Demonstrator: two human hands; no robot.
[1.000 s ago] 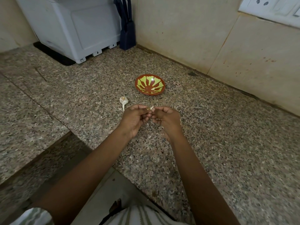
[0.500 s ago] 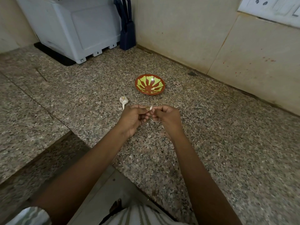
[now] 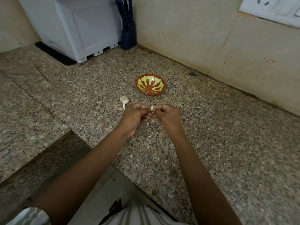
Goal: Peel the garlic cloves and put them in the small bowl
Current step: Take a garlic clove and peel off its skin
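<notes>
The left hand (image 3: 134,116) and right hand (image 3: 167,116) pinch one clove (image 3: 151,108) between their fingers (image 3: 143,109), just above the desk (image 3: 211,127). It looks only partly peeled. Beyond the fingers, the bowl (image 3: 142,85) holds a pale piece (image 3: 153,89), likely a peeled clove. The bulb (image 3: 124,100) lies just left of the fingers. They hide most of the clove, and the bulb's clove count cannot be told.

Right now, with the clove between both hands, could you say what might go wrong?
The small garlic clove, pinched by the left hand and right hand over the countertop short of the small bowl, could slip and drop. The garlic head beside the left hand might get knocked.
</notes>
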